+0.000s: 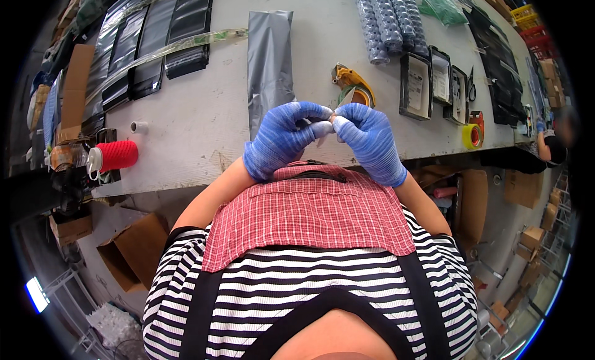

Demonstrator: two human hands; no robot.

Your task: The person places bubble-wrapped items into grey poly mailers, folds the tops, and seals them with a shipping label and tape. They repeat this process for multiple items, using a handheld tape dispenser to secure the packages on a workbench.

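In the head view, two hands in blue knitted gloves with whitish fingertips are brought together over the near edge of a pale grey worktop point(198, 121). By the left hand point(282, 136) and the right hand point(370, 137), a thin, whitish sliver point(347, 98) is pinched where the fingertips meet — each grip is closed to a narrow pinch, and the sliver's material cannot be told. Just beyond the left hand, a flat, silvery-grey plastic bag point(271, 56) is laid lengthwise. Just behind the right fingertips, a yellow tape dispenser point(364, 87) is seen, partly covered by the sliver.

Farther to the right, three shallow black-sided trays point(415, 87) are set side by side, with long, clear bubble-wrap rolls point(385, 22) lying beyond them. A yellow tape roll point(468, 136) is placed near the worktop's right-hand edge. On the left, a red, textured bottle with a white cap point(118, 155) is laid on its side — near a short, white hollow tube point(139, 127). Glossy black plastic bags point(189, 25) are spread farther back.
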